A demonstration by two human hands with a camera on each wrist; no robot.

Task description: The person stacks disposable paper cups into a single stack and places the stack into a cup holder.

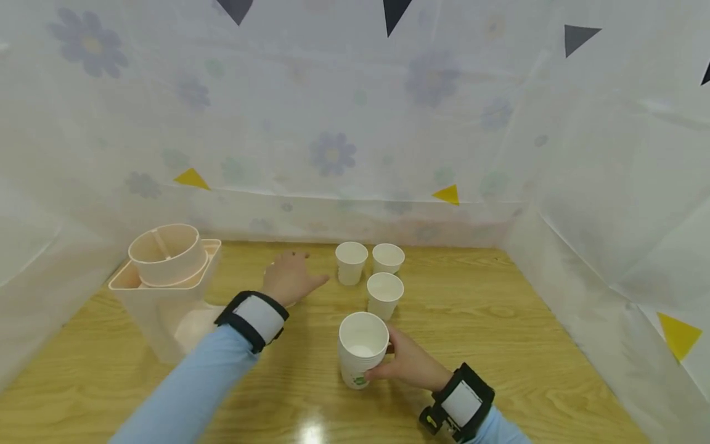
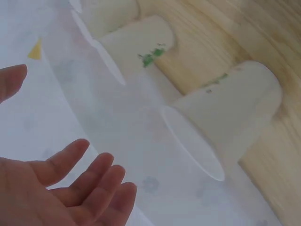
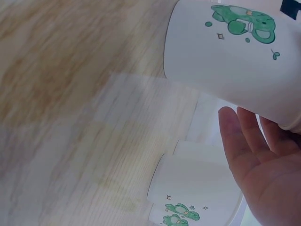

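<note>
Step in hand looks like setting out paper cups. Right hand (image 1: 413,361) grips a nested paper-cup stack (image 1: 357,361), upright, nearest the wearer; can't tell if its base touches the bench (image 1: 477,345). Left hand (image 1: 291,279) empty, fingers loosely spread. Next move probably needs the left hand at the stack's rim. Three more paper cups (image 1: 383,297) stand upright beyond it, no contents visible. Beige plastic container (image 1: 155,308) at left holds a round insert (image 1: 172,262).

left arm (image 1: 191,379) outstretched, left grip (image 1: 291,279) loose, thumb (image 2: 11,82) apart; right arm (image 1: 495,430) nearer, right grip (image 1: 412,362) curled
</note>
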